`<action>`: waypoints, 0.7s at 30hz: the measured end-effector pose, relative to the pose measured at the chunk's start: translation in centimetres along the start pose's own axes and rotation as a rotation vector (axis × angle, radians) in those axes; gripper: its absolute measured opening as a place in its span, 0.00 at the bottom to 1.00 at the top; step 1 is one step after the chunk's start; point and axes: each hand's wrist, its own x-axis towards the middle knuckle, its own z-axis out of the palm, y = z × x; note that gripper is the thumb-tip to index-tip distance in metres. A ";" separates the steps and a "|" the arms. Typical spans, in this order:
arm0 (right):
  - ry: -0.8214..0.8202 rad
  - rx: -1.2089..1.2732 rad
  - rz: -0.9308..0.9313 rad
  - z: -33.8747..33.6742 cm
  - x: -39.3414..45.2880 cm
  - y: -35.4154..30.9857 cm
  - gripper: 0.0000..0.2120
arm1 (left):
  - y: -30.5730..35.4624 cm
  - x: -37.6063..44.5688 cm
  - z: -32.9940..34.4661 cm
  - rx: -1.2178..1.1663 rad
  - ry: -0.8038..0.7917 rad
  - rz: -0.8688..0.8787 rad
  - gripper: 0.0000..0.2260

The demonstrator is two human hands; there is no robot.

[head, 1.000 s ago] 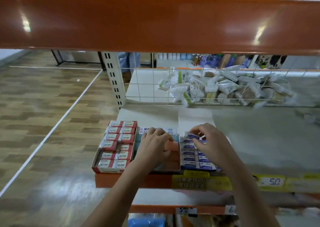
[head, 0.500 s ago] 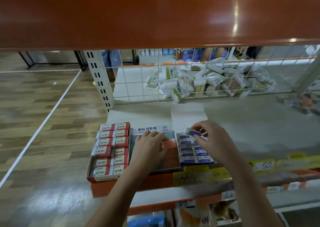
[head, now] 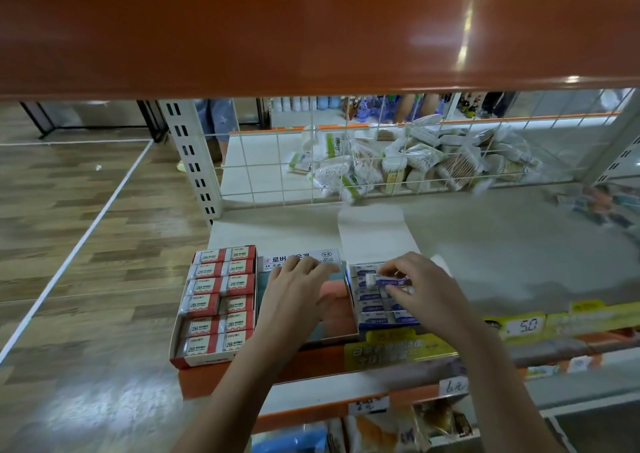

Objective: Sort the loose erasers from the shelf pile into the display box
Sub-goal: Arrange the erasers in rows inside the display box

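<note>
While pinching a blue-sleeved eraser (head: 389, 282) in right hand (head: 426, 293) at 12 o'clock of the blue display box (head: 384, 317), left hand (head: 298, 296) flat alongside: likely light, stiff, slick-sleeved, best taken by long sides.

The left hand (head: 298, 290) covers much of the middle display box (head: 334, 309), hiding part of its printed header and most of what lies inside; the right hand (head: 422, 290) hides the far right rows of the blue-sleeved erasers (head: 377, 315), and the print on those sleeves is too small to read. The goods at the shelf's far right (head: 602, 206) are a blur; the lower shelf packets (head: 381, 432) are cut off by the bottom edge.
</note>
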 end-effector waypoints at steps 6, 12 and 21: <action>-0.063 -0.020 -0.011 1.3 -0.1 -0.3 0.10 | 1.4 1.6 -1.6 0.027 -0.009 0.301 0.10; -0.031 -0.034 -0.033 2.0 0.1 -0.2 0.10 | 0.6 1.9 -1.9 0.022 -0.007 0.344 0.04; 0.004 -0.013 -0.049 2.6 0.3 -0.2 0.07 | 0.5 2.1 -1.9 0.052 -0.008 0.381 0.03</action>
